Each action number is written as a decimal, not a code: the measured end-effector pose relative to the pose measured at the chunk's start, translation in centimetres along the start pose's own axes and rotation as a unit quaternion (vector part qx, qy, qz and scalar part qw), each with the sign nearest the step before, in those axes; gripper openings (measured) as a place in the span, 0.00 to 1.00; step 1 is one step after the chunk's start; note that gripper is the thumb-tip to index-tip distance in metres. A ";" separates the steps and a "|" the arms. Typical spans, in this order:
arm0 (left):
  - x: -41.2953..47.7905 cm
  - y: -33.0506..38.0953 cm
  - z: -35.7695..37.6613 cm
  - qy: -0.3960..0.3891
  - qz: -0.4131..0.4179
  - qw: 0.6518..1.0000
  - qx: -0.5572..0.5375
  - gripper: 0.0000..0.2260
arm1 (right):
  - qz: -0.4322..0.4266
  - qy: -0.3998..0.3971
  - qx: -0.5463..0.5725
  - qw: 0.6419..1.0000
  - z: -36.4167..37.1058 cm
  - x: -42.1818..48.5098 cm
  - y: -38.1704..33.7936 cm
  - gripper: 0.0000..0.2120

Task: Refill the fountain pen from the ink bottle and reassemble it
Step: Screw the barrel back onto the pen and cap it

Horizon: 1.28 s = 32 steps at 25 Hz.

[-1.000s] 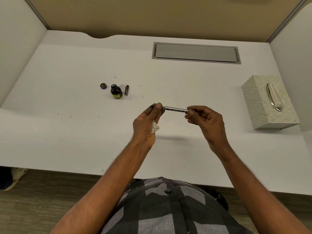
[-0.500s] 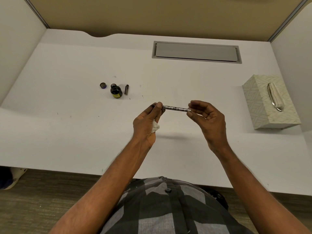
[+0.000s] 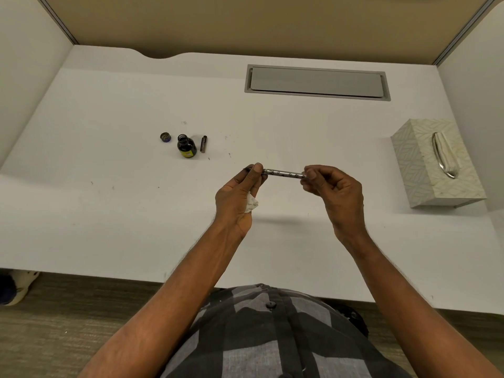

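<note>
I hold a slim silver fountain pen [image 3: 283, 174] level above the white desk [image 3: 109, 214]. My left hand [image 3: 240, 197] pinches its nib end, with the dark nib tip poking out to the left, and keeps a crumpled white tissue [image 3: 252, 204] tucked in the palm. My right hand [image 3: 335, 192] grips the pen's other end with fingertips. Further back on the left stands the uncapped ink bottle [image 3: 186, 146], its round cap [image 3: 165, 137] lying to its left and a short dark pen cap [image 3: 203, 143] lying to its right.
A patterned tissue box [image 3: 436, 165] sits at the right of the desk. A grey cable hatch [image 3: 317, 82] is set into the back. Partition walls close in the left, right and rear. Small ink specks dot the desk near the bottle.
My right hand's fingers opened briefly at the pen's end and have closed on it again. The left hand and pen stay in place.
</note>
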<state>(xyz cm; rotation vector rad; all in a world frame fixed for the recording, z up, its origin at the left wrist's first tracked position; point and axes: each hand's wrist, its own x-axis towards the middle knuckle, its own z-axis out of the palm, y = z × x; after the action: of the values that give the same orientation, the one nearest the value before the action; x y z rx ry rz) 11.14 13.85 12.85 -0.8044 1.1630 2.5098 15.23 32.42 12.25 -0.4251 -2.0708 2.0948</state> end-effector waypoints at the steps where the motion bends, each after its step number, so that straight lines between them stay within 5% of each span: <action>1: 0.0 0.0 0.0 0.001 0.001 1.000 0.004 0.05 | -0.003 -0.005 -0.007 1.000 0.0 0.0 0.0 0.11; 10: 0.4 -0.1 0.1 -0.007 -0.001 1.000 -0.005 0.05 | 0.008 -0.017 -0.037 0.999 -0.1 0.2 -0.3 0.07; 22: 0.7 -0.7 0.5 -0.008 -0.027 0.999 -0.044 0.03 | -0.161 -0.048 -0.287 0.943 0.9 0.8 0.6 0.07; 29: 1.6 -0.4 0.1 0.000 -0.011 1.000 -0.029 0.02 | -0.030 -0.077 -0.244 0.966 1.6 0.4 1.5 0.10; 32: 2.3 -0.7 -0.7 0.013 -0.005 1.000 0.004 0.07 | -0.035 -0.114 -0.294 0.948 1.9 0.4 1.8 0.07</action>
<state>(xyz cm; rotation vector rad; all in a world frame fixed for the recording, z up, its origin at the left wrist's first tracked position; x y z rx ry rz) 9.86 13.81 10.75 -0.8425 1.1734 2.4923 14.36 30.69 10.39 -0.1750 -2.7908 1.5070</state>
